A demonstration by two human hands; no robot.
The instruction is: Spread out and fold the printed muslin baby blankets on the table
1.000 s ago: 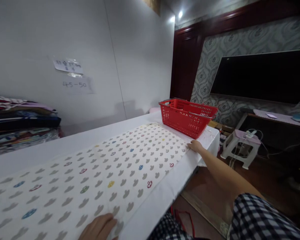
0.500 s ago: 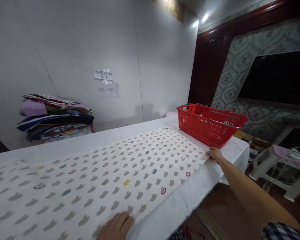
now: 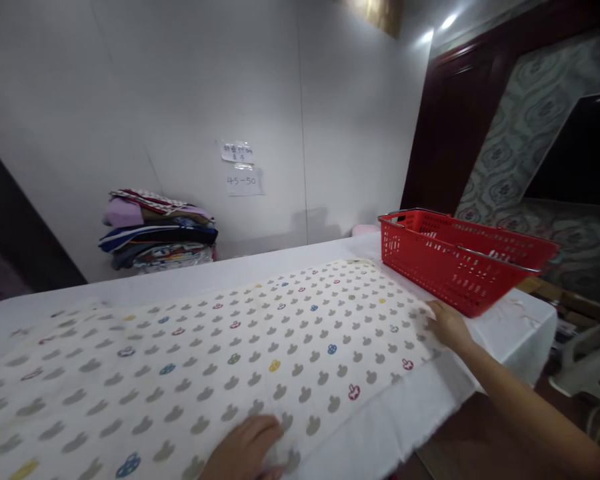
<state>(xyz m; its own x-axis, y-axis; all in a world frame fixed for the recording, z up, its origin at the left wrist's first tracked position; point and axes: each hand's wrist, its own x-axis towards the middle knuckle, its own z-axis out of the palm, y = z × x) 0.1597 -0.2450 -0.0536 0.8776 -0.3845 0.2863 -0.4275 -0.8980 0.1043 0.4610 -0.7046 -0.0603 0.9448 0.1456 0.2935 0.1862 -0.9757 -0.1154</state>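
A long cream cloth (image 3: 220,347) printed with grey and coloured shapes lies spread along a table covered in white (image 3: 510,327). My left hand (image 3: 245,450) rests on the cloth's near edge at the bottom of the view, fingers curled down on the fabric. My right hand (image 3: 447,325) reaches out to the cloth's far right corner and pinches that edge, just in front of a red plastic basket (image 3: 460,257).
The red basket stands on the table's right end. A stack of folded fabrics (image 3: 157,230) sits at the back against the white wall, below two paper notes (image 3: 240,167). A dark wooden door frame and patterned wall lie to the right.
The view has swung left, bringing the fabric stack toward the middle. Both hands stay on the cloth; my right hand has moved in slightly from the corner.
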